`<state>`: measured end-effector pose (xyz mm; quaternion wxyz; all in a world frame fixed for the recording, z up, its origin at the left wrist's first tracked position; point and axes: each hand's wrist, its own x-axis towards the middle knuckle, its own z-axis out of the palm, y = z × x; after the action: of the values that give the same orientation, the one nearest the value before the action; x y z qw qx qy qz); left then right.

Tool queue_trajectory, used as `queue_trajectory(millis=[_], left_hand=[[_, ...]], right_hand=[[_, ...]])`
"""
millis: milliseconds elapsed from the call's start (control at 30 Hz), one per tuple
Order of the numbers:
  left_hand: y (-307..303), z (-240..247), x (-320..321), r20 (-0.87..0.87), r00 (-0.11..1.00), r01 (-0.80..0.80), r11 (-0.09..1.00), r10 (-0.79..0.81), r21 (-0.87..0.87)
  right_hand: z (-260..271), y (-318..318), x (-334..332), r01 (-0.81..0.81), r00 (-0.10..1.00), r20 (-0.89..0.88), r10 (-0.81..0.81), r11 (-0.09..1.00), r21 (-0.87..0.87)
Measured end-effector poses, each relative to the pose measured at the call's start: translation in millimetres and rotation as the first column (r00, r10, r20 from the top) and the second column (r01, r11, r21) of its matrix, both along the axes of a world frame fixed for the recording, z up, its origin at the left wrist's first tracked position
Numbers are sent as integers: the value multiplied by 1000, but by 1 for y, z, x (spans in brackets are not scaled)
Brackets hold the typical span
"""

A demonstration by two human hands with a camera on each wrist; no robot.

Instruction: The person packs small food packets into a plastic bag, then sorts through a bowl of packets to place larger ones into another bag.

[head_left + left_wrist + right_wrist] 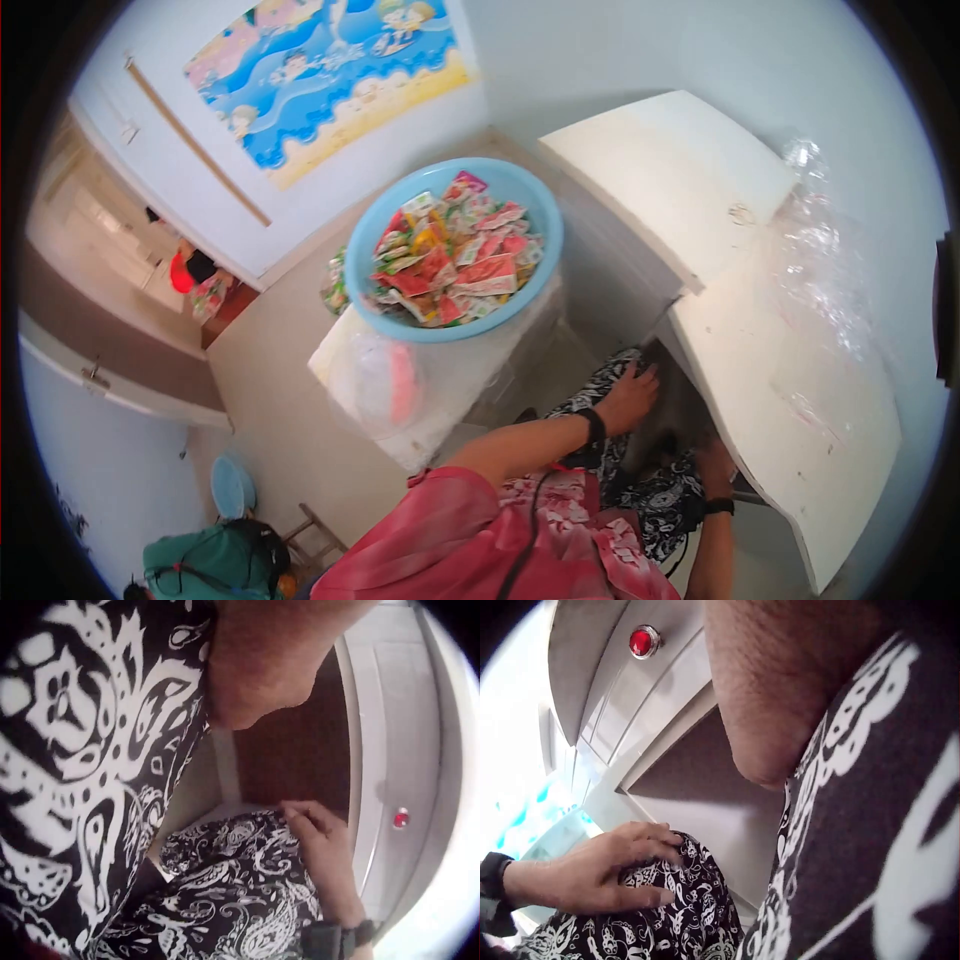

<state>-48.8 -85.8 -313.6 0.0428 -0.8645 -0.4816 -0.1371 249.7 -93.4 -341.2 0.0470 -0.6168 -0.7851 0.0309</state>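
Observation:
Black-and-white patterned trousers (610, 380) cover the person's legs beneath the table. The left hand (630, 396) rests on one knee, its fingers spread over the cloth (690, 900) in the right wrist view, where the left hand (611, 870) shows from the side. On the other leg lies the right hand (714, 465), partly shaded by the table edge; the left wrist view shows this right hand (322, 844) with fingers loosely bent on the cloth (247, 900). Neither hand is seen holding an object.
A blue basin (358, 290) full of colourful packets (455, 260) stands on a white surface (335, 350), beside a clear bag with something pink (402, 385). Cream boards (740, 320) bear crumpled clear plastic (815, 250). A drawer front (611, 697) has a red knob (643, 642).

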Motion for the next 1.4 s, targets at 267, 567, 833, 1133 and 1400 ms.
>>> queue_trajectory(millis=[267,567,833,1133,1400], left_hand=[[-36,9,6,-220,942,192,945,-252,-263],[-8,10,-16,171,985,6,1000,-4,-7],[-47,8,-6,-92,956,248,937,-277,-245],[-15,0,-21,202,979,41,999,-36,-19],[-44,26,-24,60,960,279,918,-273,-282]], right_hand=[[5,-7,-4,41,989,-144,-24,992,120],[12,-4,-9,70,987,-151,-59,995,70],[10,-5,-9,106,990,-99,-102,993,43],[27,-5,-10,-2,991,-136,19,992,124],[48,-24,-28,10,994,-104,20,961,277]])
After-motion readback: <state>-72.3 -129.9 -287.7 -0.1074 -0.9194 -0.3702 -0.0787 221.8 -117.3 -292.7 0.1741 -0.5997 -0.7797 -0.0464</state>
